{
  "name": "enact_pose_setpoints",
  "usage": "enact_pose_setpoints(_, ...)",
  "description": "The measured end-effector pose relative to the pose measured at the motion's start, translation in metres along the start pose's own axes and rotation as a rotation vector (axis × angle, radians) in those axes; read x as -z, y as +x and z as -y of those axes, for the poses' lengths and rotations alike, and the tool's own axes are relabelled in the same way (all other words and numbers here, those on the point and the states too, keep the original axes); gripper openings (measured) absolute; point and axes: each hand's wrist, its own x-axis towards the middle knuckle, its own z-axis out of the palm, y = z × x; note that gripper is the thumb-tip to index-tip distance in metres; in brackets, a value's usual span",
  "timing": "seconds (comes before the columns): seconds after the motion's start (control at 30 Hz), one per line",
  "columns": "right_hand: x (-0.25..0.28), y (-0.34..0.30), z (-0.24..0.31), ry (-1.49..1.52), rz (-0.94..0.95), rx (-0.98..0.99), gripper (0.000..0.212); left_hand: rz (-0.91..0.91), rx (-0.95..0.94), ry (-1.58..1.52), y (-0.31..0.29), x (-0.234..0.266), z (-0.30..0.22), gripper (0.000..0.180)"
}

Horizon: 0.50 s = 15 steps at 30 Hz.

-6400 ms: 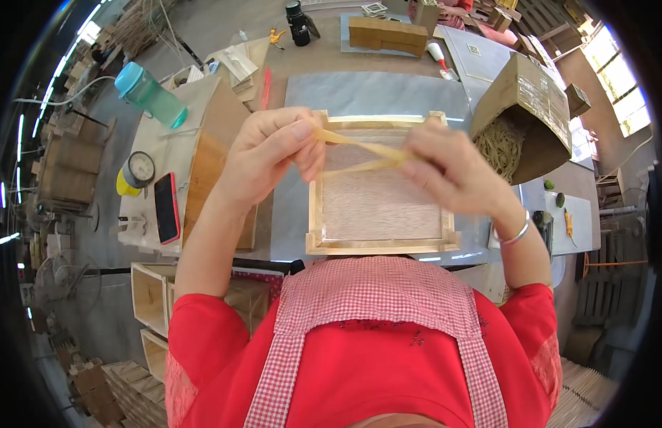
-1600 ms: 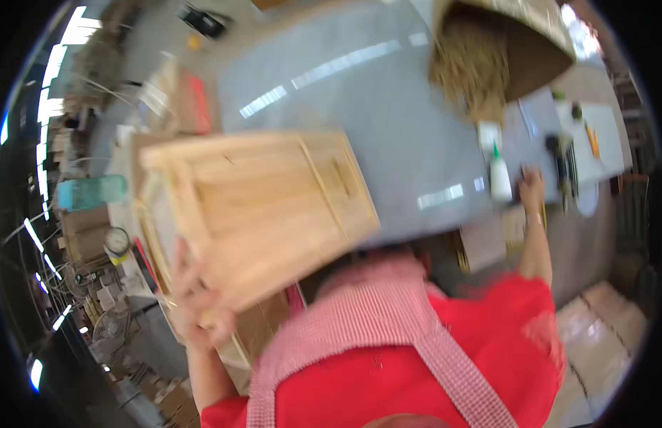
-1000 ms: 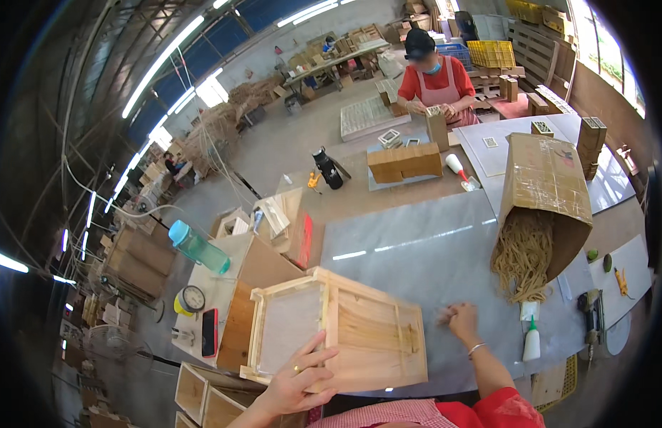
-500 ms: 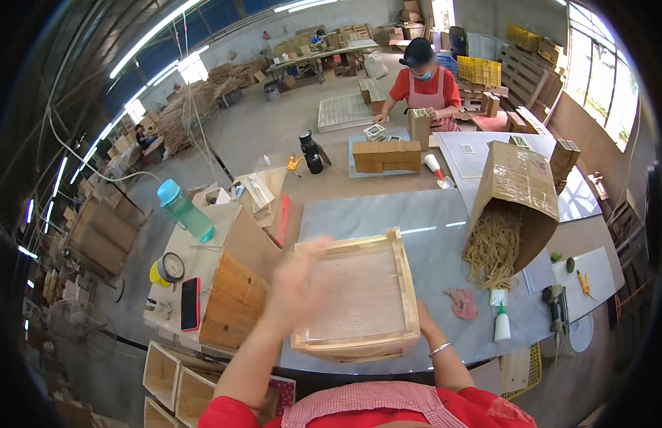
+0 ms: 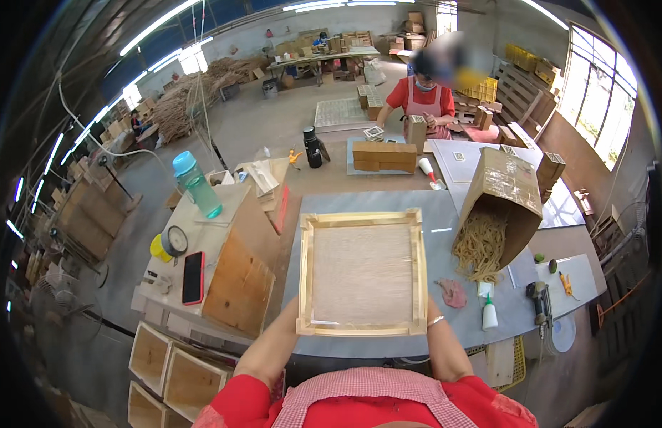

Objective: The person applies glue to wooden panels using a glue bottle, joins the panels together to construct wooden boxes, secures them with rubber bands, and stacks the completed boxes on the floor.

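Note:
A square, pale wooden box (image 5: 363, 271) with a raised light rim is held up in front of me over the grey work table. Its flat, whitish wood panel faces me, with some shine on it. At the box's lower left side is my left hand (image 5: 293, 311), and at its lower right side my right hand (image 5: 433, 312). Both hands grip the box from the sides. Most of their fingers are hidden behind it.
A tipped carton (image 5: 506, 203) of tan rubber bands, a pink rag (image 5: 452, 292), a white glue bottle (image 5: 489, 314) and a power tool (image 5: 538, 303) lie to the right. At left a cabinet (image 5: 238, 292) bears a phone (image 5: 193, 278) and a bottle (image 5: 197, 185). A co-worker (image 5: 424, 100) works opposite.
My left hand has come down from over the panel to the box's left side. The box has risen slightly and turned to face me more squarely.

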Motion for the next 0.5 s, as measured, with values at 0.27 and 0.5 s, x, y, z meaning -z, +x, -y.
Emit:
enact_pose_setpoints(0.27, 0.053, 0.023, 0.18, 0.534, 0.034, 0.367, 0.076, 0.164, -0.313, 0.254, -0.059, -0.114, -0.148, 0.092)
enact_pose_setpoints(0.5, 0.034, -0.078, 0.197, 0.72, -0.009, 0.313, 0.08, 0.139, -0.481, 0.193, -0.138, -0.129, -0.1, 0.078)
